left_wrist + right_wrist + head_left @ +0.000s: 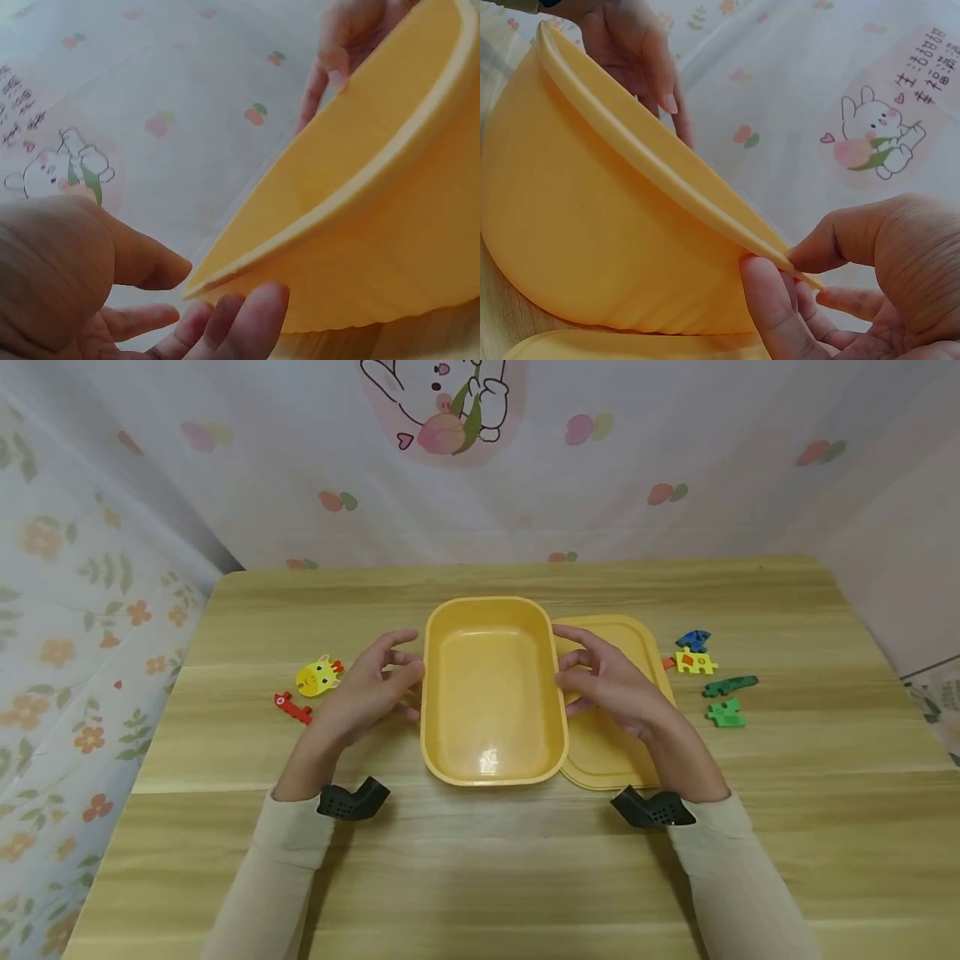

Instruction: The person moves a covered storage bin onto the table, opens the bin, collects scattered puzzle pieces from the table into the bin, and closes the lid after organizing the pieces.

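Observation:
A yellow plastic box (pixel 491 710), with nothing visible inside, sits in the middle of the wooden table between both hands. At its left side is my left hand (pixel 378 681), fingers spread apart. In the left wrist view, that thumb is beside the rim and the fingers lie along the outer wall. My right hand (pixel 611 681) pinches the opposite rim, thumb on the edge and a finger outside, as the right wrist view shows. A matching yellow lid (pixel 611 743) lies flat under my right hand, its left part hidden by the box.
Left of the hands lie a giraffe-head puzzle piece (pixel 318 677) and a red piece (pixel 293 707). Beyond the lid are a blue piece (pixel 693 641), a yellow piece (pixel 695 662), a dark green piece (pixel 730 686) and a light green piece (pixel 726 713). A printed curtain (pixel 510 527) hangs behind.

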The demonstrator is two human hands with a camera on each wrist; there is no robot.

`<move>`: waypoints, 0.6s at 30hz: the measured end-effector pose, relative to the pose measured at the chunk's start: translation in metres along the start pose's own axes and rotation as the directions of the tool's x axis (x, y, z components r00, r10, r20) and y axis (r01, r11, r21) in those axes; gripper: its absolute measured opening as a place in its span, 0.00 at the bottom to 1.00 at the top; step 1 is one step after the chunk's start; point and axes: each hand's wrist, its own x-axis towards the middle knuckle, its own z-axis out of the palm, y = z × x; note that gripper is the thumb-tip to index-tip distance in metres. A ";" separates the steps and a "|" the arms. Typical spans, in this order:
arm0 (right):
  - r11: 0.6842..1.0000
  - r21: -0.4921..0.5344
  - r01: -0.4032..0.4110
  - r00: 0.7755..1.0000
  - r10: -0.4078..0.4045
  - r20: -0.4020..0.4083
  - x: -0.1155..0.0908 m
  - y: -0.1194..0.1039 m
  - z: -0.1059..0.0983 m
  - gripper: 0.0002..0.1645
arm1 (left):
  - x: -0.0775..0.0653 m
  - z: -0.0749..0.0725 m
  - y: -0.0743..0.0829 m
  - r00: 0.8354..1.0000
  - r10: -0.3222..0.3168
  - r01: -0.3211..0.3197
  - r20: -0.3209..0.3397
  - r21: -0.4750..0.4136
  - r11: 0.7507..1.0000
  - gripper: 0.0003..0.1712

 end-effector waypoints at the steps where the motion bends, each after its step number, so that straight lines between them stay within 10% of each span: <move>1: 1.000 0.000 0.000 1.000 0.000 0.001 -0.001 0.000 -0.001 0.45 | -0.001 0.001 0.001 1.000 0.015 -0.014 -0.025 0.024 1.000 0.36; 8: 1.000 -0.005 -0.013 1.000 0.013 -0.002 0.000 0.000 -0.001 0.45 | -0.015 -0.009 -0.001 0.956 0.203 -0.123 -0.211 0.338 0.933 0.30; 18: 1.000 -0.016 0.008 1.000 -0.008 0.004 -0.002 0.000 0.001 0.45 | -0.019 -0.030 -0.014 0.963 0.227 -0.101 -0.145 0.587 0.803 0.30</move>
